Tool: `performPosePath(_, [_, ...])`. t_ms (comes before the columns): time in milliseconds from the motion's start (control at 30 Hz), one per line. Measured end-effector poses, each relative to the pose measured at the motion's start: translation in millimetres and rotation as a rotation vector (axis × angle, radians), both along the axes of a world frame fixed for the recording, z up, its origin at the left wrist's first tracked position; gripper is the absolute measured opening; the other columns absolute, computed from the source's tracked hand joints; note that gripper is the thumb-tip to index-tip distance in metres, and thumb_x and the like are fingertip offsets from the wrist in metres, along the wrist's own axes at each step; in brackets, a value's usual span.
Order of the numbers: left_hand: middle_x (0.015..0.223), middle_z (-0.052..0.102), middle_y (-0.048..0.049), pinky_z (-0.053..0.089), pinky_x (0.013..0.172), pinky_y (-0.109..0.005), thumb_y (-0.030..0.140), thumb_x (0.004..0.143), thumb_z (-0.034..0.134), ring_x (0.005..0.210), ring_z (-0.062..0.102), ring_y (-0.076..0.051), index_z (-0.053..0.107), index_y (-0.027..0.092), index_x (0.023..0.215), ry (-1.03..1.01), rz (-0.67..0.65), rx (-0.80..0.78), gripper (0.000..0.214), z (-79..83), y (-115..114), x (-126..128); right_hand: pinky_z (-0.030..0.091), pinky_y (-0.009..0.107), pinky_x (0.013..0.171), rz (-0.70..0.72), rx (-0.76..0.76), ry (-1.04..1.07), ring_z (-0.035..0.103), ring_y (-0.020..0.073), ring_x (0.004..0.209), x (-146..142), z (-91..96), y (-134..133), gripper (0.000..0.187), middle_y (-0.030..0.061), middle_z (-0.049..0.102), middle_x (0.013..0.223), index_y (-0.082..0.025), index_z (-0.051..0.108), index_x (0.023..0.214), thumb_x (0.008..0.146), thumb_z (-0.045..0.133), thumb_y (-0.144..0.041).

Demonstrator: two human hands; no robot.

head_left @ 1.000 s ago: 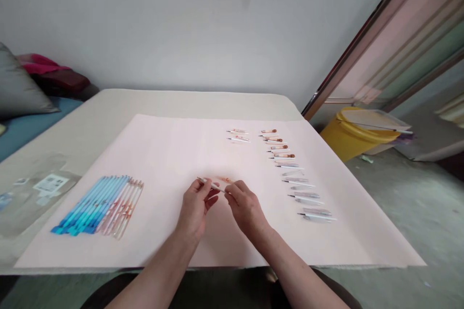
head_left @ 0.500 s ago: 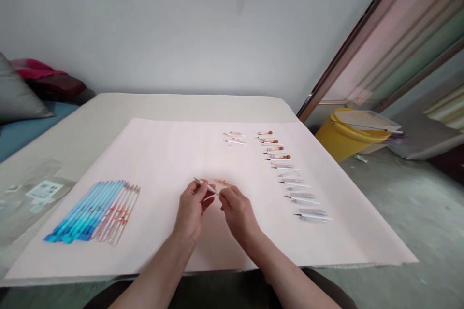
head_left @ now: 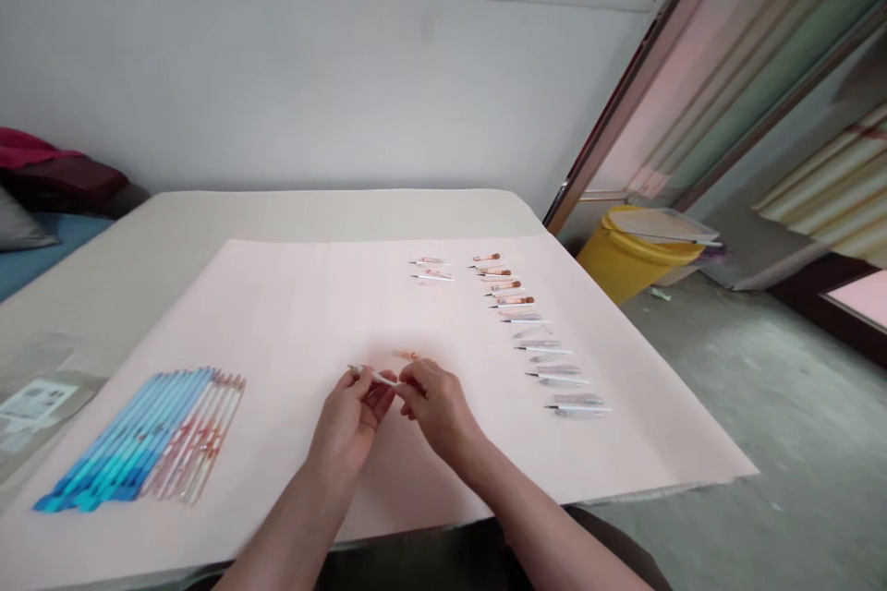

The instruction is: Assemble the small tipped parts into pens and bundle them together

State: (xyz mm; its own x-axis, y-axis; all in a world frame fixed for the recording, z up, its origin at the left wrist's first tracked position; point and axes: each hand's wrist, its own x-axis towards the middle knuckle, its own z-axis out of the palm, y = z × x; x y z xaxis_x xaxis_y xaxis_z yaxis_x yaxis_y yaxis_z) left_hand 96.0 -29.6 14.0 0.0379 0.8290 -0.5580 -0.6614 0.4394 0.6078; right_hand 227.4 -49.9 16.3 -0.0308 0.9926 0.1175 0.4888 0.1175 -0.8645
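Observation:
In front of me, low over the white sheet [head_left: 305, 314], both hands hold a slim white pen refill [head_left: 383, 379], its tip pointing left. My left hand [head_left: 345, 420] is closed on the tip end between thumb and fingers, palm partly turned up. At the other end, the fingertips of my right hand [head_left: 435, 402] pinch the refill and hide that end. Just beyond the right hand lies a small clear and orange pen part [head_left: 407, 355], partly covered by the fingers.
At left lie several blue pens [head_left: 131, 434] beside clear, orange-patterned pens [head_left: 200, 443]. Disassembled pen parts with white refills [head_left: 554, 351] run down the right side, and two more sets [head_left: 431, 275] lie farther back. A plastic bag [head_left: 42, 402] rests at far left; a yellow bin [head_left: 620, 254] stands on the floor.
My view has turned slightly right, so the table things appear farther left. The refill stays between both hands and is now closer to level.

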Motion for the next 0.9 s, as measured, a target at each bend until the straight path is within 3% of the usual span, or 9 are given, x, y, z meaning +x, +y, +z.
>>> performPosePath(67, [0.075, 0.063, -0.0074, 0.056, 0.064, -0.028, 0.006, 0.080, 0.054, 0.072, 0.065, -0.016, 0.053, 0.014, 0.071, -0.010, 0.038, -0.023, 0.012, 2.7, 3, -3, 0.040, 0.020, 0.055, -0.050, 0.011, -0.109, 0.055, 0.0091, 0.057, 10, 3.7, 7, 0.013, -0.0012, 0.057, 0.072, -0.019, 0.055, 0.076, 0.087, 0.049, -0.023])
performPosePath(167, [0.075, 0.063, -0.0067, 0.057, 0.064, -0.028, 0.005, 0.081, 0.052, 0.074, 0.065, -0.016, 0.053, 0.014, 0.071, -0.010, 0.102, -0.019, 0.013, 8.1, 8, -9, 0.037, 0.023, 0.058, -0.174, 0.031, -0.449, 0.057, 0.0132, 0.068, 25, 1.2, 18, 0.010, 0.0030, 0.060, 0.087, -0.020, 0.058, 0.086, 0.087, 0.049, -0.023])
performPosePath(267, [0.074, 0.062, -0.0060, 0.057, 0.066, -0.029, 0.004, 0.081, 0.051, 0.074, 0.065, -0.015, 0.053, 0.013, 0.070, -0.025, 0.145, -0.006, 0.015, 10.9, 11, -15, 0.033, 0.024, 0.055, -0.134, -0.016, -0.723, 0.058, 0.0150, 0.070, 30, -10.7, 26, 0.011, 0.0058, 0.057, 0.097, -0.021, 0.056, 0.095, 0.086, 0.050, -0.023])
performPosePath(367, [0.074, 0.062, -0.0060, 0.057, 0.067, -0.029, 0.005, 0.082, 0.050, 0.074, 0.065, -0.015, 0.053, 0.013, 0.070, -0.031, 0.173, 0.001, 0.015, 10.9, 14, -21, 0.030, 0.024, 0.053, -0.043, -0.043, -0.845, 0.057, 0.0159, 0.071, 25, -22.5, 29, 0.010, 0.0063, 0.055, 0.091, -0.019, 0.055, 0.090, 0.089, 0.045, -0.020])
performPosePath(467, [0.074, 0.062, -0.0059, 0.057, 0.069, -0.029, 0.006, 0.083, 0.049, 0.075, 0.065, -0.015, 0.053, 0.013, 0.070, -0.034, 0.201, 0.011, 0.015, 11.1, 16, -26, 0.028, 0.024, 0.051, 0.003, -0.016, -0.837, 0.056, 0.0140, 0.067, 18, -23.5, 27, 0.014, 0.0049, 0.055, 0.089, -0.019, 0.053, 0.088, 0.092, 0.040, -0.020])
performPosePath(667, [0.076, 0.062, -0.0066, 0.056, 0.070, -0.029, 0.005, 0.081, 0.051, 0.076, 0.064, -0.015, 0.054, 0.013, 0.071, -0.018, 0.235, 0.081, 0.013, 13.7, 20, -34, 0.032, 0.021, 0.055, 0.113, 0.120, -0.638, 0.055, 0.0117, 0.067, 14, -4.3, 13, 0.012, 0.0012, 0.054, 0.094, -0.023, 0.052, 0.094, 0.092, 0.040, -0.023])
performPosePath(900, [0.077, 0.061, -0.0058, 0.055, 0.072, -0.030, 0.008, 0.080, 0.054, 0.077, 0.064, -0.016, 0.054, 0.014, 0.072, 0.018, 0.227, 0.126, 0.011, 9.3, 21, -32, 0.033, 0.021, 0.055, 0.091, 0.157, -0.591, 0.053, 0.0108, 0.064, 13, 1.2, 6, 0.011, 0.0015, 0.054, 0.093, -0.023, 0.053, 0.095, 0.090, 0.043, -0.021])
